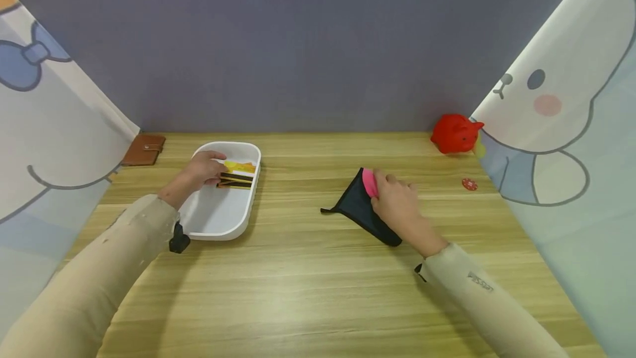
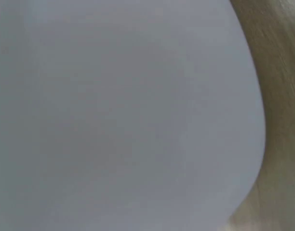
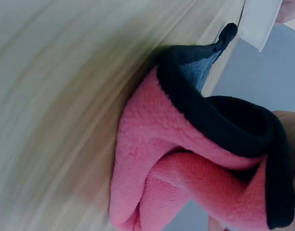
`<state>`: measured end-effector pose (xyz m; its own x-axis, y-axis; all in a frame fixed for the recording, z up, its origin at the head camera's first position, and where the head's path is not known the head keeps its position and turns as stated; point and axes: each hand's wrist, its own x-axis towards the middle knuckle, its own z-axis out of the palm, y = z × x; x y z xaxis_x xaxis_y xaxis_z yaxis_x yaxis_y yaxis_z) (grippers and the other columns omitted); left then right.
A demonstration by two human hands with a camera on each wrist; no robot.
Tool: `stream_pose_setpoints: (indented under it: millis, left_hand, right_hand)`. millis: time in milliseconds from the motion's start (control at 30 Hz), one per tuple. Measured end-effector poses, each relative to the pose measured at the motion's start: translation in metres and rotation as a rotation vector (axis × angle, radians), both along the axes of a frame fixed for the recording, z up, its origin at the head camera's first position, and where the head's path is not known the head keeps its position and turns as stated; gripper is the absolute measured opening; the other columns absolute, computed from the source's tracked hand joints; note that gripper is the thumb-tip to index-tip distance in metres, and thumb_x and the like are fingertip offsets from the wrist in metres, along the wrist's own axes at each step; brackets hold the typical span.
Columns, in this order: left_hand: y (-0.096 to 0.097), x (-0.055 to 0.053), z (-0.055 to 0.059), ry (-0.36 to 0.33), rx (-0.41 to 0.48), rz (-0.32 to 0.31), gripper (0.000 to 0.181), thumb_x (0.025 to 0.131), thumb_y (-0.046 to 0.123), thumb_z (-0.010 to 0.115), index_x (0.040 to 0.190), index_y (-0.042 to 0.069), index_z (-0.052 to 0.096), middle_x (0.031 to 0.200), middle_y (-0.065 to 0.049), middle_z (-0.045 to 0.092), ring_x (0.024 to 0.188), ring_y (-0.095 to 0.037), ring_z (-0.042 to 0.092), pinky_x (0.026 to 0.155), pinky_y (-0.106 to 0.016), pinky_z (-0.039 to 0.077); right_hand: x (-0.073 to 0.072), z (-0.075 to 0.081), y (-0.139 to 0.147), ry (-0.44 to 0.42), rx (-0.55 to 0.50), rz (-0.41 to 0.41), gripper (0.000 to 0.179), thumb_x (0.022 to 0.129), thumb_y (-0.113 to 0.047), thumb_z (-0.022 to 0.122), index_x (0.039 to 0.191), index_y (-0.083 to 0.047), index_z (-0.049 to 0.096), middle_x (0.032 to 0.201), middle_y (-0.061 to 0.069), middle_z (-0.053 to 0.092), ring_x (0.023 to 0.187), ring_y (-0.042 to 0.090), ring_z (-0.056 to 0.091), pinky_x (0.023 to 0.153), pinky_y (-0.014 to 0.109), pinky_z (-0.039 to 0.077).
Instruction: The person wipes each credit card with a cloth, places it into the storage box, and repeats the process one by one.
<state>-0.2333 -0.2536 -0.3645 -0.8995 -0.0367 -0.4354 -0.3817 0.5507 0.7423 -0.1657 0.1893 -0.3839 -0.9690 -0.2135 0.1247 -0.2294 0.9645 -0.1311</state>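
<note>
A white tray stands on the left, and inside it my left hand is at the left edge of several bank cards, yellow and black-striped. I cannot tell whether its fingers pinch them. The left wrist view shows only the blurred tray wall and a strip of table. Right of the middle, my right hand grips the edge of a cloth, dark on one face and pink on the other. In the right wrist view the cloth is curled over, with black trim and a hanging loop.
A brown wallet lies at the back left. At the back right stands a red piggy bank with something yellow behind it, and a red poker chip lies in front. Printed fabric walls border the wooden table.
</note>
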Motion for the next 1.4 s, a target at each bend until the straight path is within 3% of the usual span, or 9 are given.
stream_pose_setpoints:
  millis: [200, 300, 567, 667, 800, 933, 1033, 1200, 1400]
  left_hand:
    - [0.0, 0.002, -0.001, -0.007, 0.027, -0.002, 0.063, 0.099, 0.005, 0.053, 0.155, -0.005, 0.026, 0.075, 0.004, 0.053, 0.071, -0.009, 0.053, 0.076, -0.028, 0.056]
    - [0.0, 0.003, 0.0, -0.006, 0.039, -0.014, 0.066, 0.098, 0.006, 0.053, 0.156, -0.004, 0.023, 0.075, 0.005, 0.054, 0.075, -0.01, 0.055, 0.08, -0.031, 0.056]
    - [0.002, 0.006, 0.009, -0.002, 0.05, -0.034, 0.067, 0.098, 0.008, 0.052, 0.157, -0.004, 0.02, 0.093, -0.001, 0.06, 0.089, -0.018, 0.058, 0.09, -0.041, 0.054]
    - [0.002, 0.008, 0.009, -0.012, 0.045, -0.033, 0.067, 0.1, 0.01, 0.051, 0.157, -0.003, 0.019, 0.108, -0.008, 0.06, 0.091, -0.019, 0.058, 0.092, -0.041, 0.053]
    - [0.003, 0.009, 0.01, -0.023, 0.044, -0.033, 0.067, 0.102, 0.012, 0.051, 0.158, -0.001, 0.017, 0.123, -0.016, 0.057, 0.093, -0.019, 0.058, 0.096, -0.044, 0.052]
    - [0.004, 0.009, 0.01, -0.035, 0.048, -0.038, 0.067, 0.102, 0.013, 0.05, 0.158, -0.001, 0.016, 0.116, -0.011, 0.058, 0.093, -0.018, 0.057, 0.096, -0.043, 0.051]
    - [0.004, 0.01, 0.009, -0.039, 0.048, -0.037, 0.067, 0.103, 0.013, 0.051, 0.158, -0.001, 0.016, 0.105, -0.005, 0.058, 0.09, -0.016, 0.057, 0.093, -0.041, 0.052]
    - [0.004, 0.01, 0.009, -0.032, 0.041, -0.033, 0.067, 0.102, 0.014, 0.05, 0.158, -0.001, 0.017, 0.105, -0.007, 0.057, 0.096, -0.02, 0.058, 0.096, -0.043, 0.052]
    - [0.003, 0.01, 0.011, -0.019, 0.042, -0.047, 0.07, 0.103, 0.016, 0.049, 0.16, 0.0, 0.012, 0.135, -0.028, 0.051, 0.131, -0.042, 0.047, 0.11, -0.053, 0.043]
  right_hand:
    - [-0.002, 0.008, 0.005, -0.211, -0.19, 0.022, 0.078, 0.092, -0.036, 0.07, 0.152, -0.003, 0.033, 0.139, 0.03, 0.052, 0.114, 0.05, 0.06, 0.099, 0.068, 0.043]
    - [0.002, 0.015, 0.011, -0.295, -0.216, 0.065, 0.085, 0.091, -0.039, 0.072, 0.155, -0.002, 0.03, 0.146, 0.031, 0.045, 0.123, 0.05, 0.055, 0.102, 0.066, 0.042]
    - [0.021, 0.031, 0.018, -0.39, 0.011, 0.161, 0.1, 0.076, -0.034, 0.086, 0.156, -0.007, 0.033, 0.147, 0.027, 0.043, 0.133, 0.046, 0.041, 0.106, 0.065, 0.037]
    - [0.026, 0.031, 0.015, -0.361, 0.108, 0.189, 0.096, 0.075, -0.025, 0.085, 0.155, -0.008, 0.035, 0.144, 0.025, 0.044, 0.131, 0.044, 0.041, 0.102, 0.064, 0.039]
    - [0.028, 0.025, 0.012, -0.204, 0.141, 0.189, 0.07, 0.083, -0.018, 0.077, 0.145, -0.007, 0.048, 0.124, 0.02, 0.057, 0.109, 0.04, 0.056, 0.084, 0.056, 0.049]
    - [0.026, 0.016, 0.007, 0.01, 0.07, 0.161, 0.02, 0.089, -0.017, 0.069, 0.104, -0.005, 0.063, 0.082, 0.01, 0.061, 0.069, 0.029, 0.059, 0.055, 0.042, 0.047]
    - [0.024, 0.01, 0.002, 0.108, 0.028, 0.17, 0.016, 0.09, -0.017, 0.068, 0.082, -0.008, 0.057, 0.065, 0.005, 0.052, 0.056, 0.024, 0.055, 0.046, 0.037, 0.039]
    - [0.028, 0.002, -0.009, 0.034, 0.07, 0.226, 0.027, 0.091, -0.033, 0.073, 0.094, -0.008, 0.063, 0.078, 0.006, 0.063, 0.074, 0.027, 0.066, 0.06, 0.044, 0.049]
    - [0.032, -0.005, -0.015, -0.107, 0.109, 0.232, 0.048, 0.091, -0.051, 0.069, 0.114, -0.008, 0.066, 0.106, 0.011, 0.068, 0.1, 0.031, 0.066, 0.075, 0.05, 0.051]
